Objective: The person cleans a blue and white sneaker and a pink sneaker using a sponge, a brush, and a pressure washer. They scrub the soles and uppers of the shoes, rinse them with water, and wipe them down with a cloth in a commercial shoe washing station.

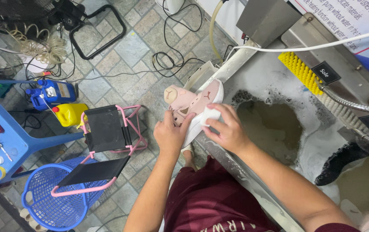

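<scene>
Both hands on pink sneaker at wet wash-basin rim. Left hand fingers clenched round upper; right hand fingers pinching white sponge against sole edge. Risk — soapy shoe slipping into murky water.

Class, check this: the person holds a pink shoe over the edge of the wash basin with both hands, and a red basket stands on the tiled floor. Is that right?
Not quite. The head view shows the basket is blue, not red. The rest stands: left hand and right hand hold the pink shoe at the wash basin edge.
</scene>
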